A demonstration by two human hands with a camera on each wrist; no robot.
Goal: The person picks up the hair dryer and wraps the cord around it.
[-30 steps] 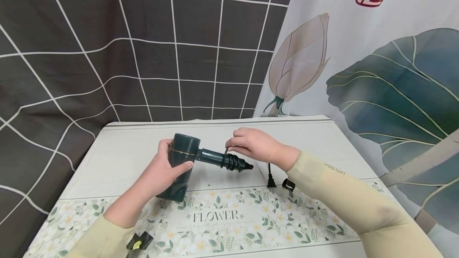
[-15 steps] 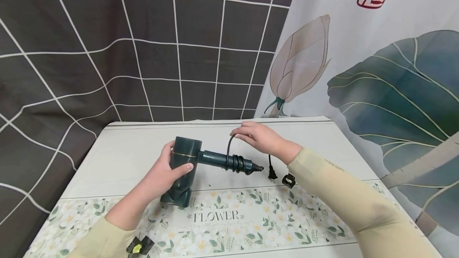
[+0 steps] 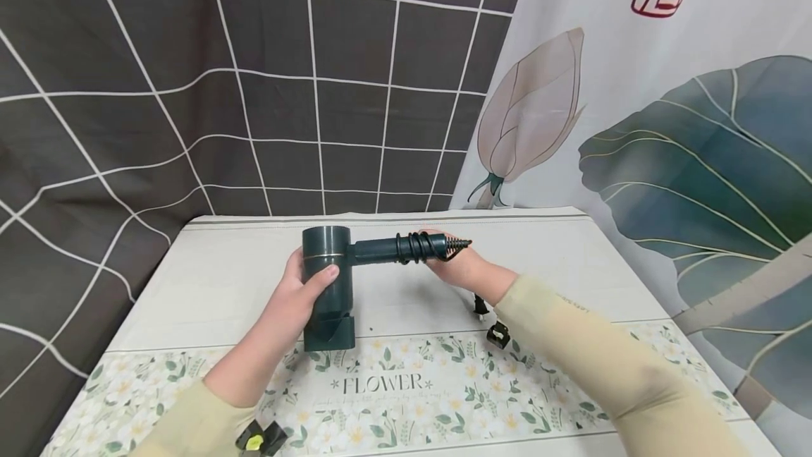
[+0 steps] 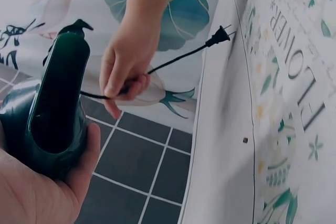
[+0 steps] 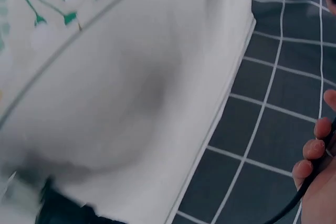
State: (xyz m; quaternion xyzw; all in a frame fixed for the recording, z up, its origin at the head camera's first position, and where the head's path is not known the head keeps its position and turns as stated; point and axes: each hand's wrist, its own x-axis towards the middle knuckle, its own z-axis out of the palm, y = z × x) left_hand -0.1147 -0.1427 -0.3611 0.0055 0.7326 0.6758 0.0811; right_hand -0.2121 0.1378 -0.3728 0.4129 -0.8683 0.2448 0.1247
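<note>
Near the hairdryer (image 3: 340, 295), the cloth (image 3: 412, 323) reads "FLOWER".

The bare left hand (image 3: 303, 289) is raised above the white, flower-printed bench (image 3: 216, 288), thumb across the near side, grip firm; its forearm (image 3: 244, 358), in a pale-yellow fabric sleeve (image 3: 193, 418), slants in from the near edge, left of centre. The bare right hand (image 3: 462, 271), partly hidden in the head view, pinches with curled fingers (image 5: 313, 150); its sleeved right arm (image 3: 583, 340) reaches from the near right corner toward the far edge.
</note>
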